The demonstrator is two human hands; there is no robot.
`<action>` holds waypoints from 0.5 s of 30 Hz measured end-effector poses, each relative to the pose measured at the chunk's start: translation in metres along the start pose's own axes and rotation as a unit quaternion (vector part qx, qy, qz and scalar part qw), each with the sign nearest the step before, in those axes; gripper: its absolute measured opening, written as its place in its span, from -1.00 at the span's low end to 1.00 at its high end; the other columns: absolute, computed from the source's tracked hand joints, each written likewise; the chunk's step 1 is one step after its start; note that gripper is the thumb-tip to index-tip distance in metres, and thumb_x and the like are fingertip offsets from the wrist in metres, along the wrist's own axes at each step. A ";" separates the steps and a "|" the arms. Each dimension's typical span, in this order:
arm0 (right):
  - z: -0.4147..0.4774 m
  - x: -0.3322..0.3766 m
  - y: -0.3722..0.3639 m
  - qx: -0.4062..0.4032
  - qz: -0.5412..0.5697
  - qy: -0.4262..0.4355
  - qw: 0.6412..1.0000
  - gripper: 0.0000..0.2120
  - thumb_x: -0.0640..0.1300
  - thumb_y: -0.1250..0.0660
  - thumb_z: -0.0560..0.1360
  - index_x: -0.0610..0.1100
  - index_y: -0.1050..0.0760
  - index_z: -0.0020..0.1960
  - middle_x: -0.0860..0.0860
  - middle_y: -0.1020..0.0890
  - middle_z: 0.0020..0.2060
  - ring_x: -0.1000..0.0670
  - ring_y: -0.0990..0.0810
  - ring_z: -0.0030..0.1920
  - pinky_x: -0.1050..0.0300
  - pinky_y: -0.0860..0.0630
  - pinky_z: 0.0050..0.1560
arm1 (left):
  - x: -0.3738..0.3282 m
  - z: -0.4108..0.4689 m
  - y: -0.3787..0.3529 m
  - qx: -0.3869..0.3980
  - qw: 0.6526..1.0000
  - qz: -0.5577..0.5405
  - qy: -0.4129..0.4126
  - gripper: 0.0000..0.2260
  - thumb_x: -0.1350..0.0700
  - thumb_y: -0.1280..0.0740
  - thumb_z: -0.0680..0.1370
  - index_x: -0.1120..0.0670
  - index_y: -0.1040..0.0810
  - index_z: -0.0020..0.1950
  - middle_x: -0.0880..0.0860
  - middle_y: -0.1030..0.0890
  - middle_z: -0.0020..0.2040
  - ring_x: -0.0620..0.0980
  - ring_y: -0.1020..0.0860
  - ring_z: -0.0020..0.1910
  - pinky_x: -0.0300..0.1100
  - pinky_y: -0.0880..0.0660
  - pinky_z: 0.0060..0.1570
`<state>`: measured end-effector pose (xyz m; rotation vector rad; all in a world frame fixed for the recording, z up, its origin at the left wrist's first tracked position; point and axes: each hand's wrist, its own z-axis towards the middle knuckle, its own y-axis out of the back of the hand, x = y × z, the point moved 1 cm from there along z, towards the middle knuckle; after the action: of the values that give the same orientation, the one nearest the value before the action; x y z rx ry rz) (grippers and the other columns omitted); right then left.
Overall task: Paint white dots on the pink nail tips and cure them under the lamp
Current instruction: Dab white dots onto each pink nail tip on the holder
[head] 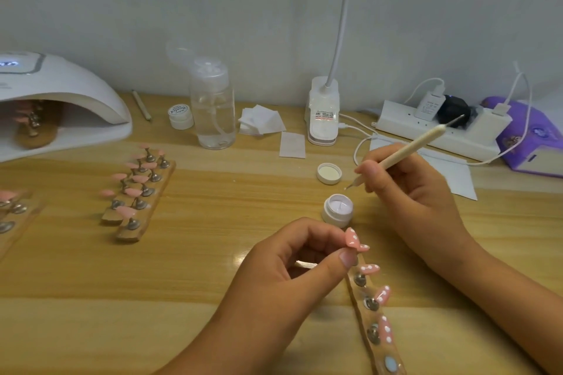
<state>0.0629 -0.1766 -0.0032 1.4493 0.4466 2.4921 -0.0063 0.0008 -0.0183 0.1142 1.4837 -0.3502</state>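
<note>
Pale wood bench (213, 268) fills the view. At far left stands a white domed curing lamp (67, 91), with a strip of pink tips (33, 125) under it. Near the front edge lies a wooden holder strip (365, 332) carrying dotted tips (370, 268). The right hand (408, 192) grips a cream dotting tool (408, 146) like a pen, its fine point near the rim of an open jar of white gel (338, 210). The left hand (289, 274) pinches, between thumb and forefinger, the base of a pink nail tip (352, 237) with white dots at the holder strip's far end.
</note>
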 end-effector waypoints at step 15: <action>-0.053 0.029 0.017 -0.052 0.311 -0.093 0.944 -0.85 -0.12 -0.37 0.31 -0.04 -0.38 -0.31 0.01 -0.40 -0.40 0.05 -0.37 -0.37 0.06 -0.57 -0.01 | -0.001 -0.001 -0.002 0.012 1.000 0.006 0.013 -0.83 -0.10 -0.45 0.29 -0.11 -0.68 -0.17 -0.11 -0.67 -0.23 -0.23 -0.57 -0.23 -0.38 -0.46 -0.20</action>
<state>0.0019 -0.1902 0.0011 1.9960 -0.2188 2.7181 -0.0079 -0.0005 -0.0168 0.1470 1.5038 -0.3586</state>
